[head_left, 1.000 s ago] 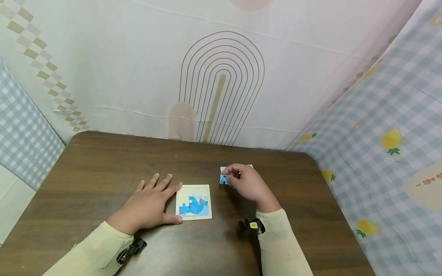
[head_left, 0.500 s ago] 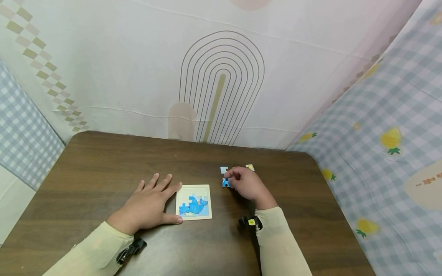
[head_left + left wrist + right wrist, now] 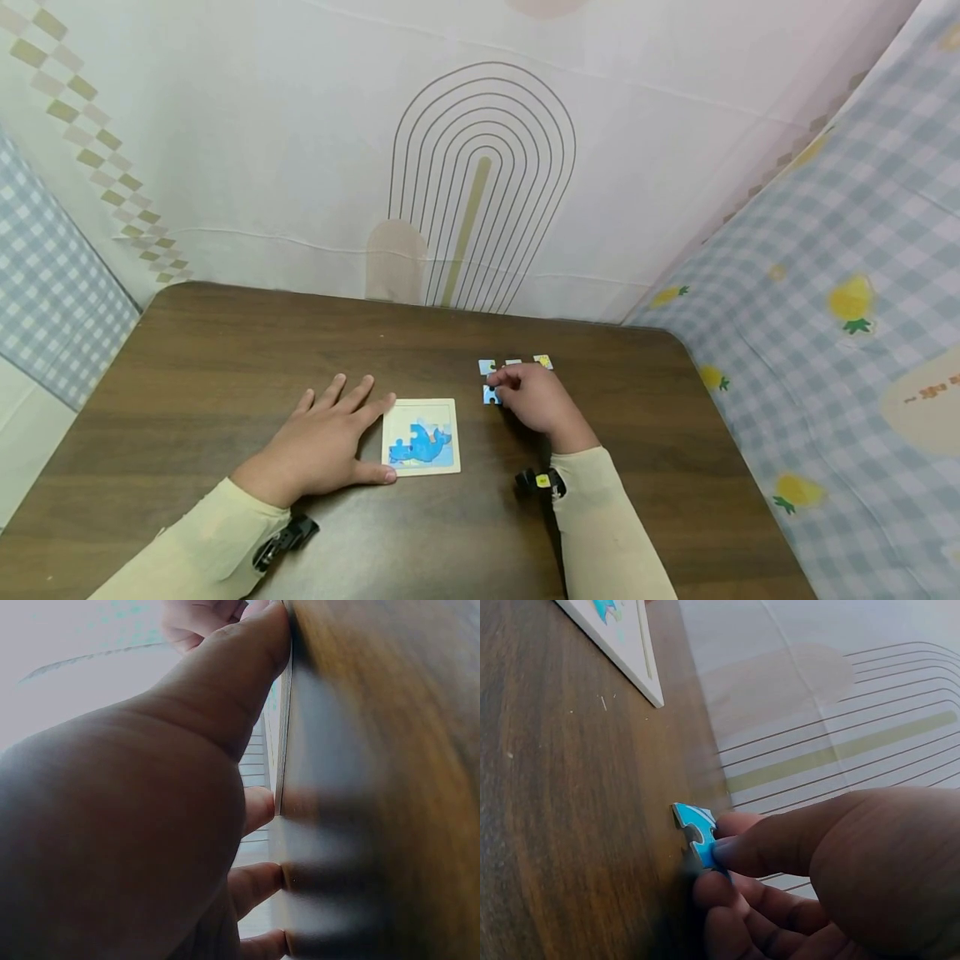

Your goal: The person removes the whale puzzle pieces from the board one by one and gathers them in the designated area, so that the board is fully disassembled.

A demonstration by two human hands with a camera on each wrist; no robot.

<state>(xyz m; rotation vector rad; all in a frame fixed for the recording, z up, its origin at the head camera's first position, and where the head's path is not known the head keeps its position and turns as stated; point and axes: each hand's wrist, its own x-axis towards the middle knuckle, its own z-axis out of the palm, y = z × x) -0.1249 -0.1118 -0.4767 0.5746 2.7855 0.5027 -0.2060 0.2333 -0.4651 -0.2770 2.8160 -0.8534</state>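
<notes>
My left hand [image 3: 315,446] lies with fingers spread on the table, its thumb and index fingertip on the left edge of a square puzzle tray [image 3: 401,414]. Inside the tray, joined pieces form part of a blue animal picture [image 3: 423,446]. To the right of the tray, my right hand [image 3: 540,404] pinches a blue jigsaw piece [image 3: 703,832] between thumb and fingers. The right wrist view has this piece tilted, its notched edge facing away from the fingers. In the left wrist view, the left thumb [image 3: 232,682] runs along the tray's thin edge.
Just beyond the right hand lie a pale blue piece [image 3: 487,367], a partly hidden piece [image 3: 513,362] and a yellowish piece [image 3: 543,361]. The brown table [image 3: 300,333] ends at a printed cloth backdrop [image 3: 285,167]. Checked cloth [image 3: 825,375] hangs at the right.
My right hand has drawn the blue jigsaw piece slightly toward me, away from the pale blue piece, uncovering the yellowish one. The left hand and tray stay in place.
</notes>
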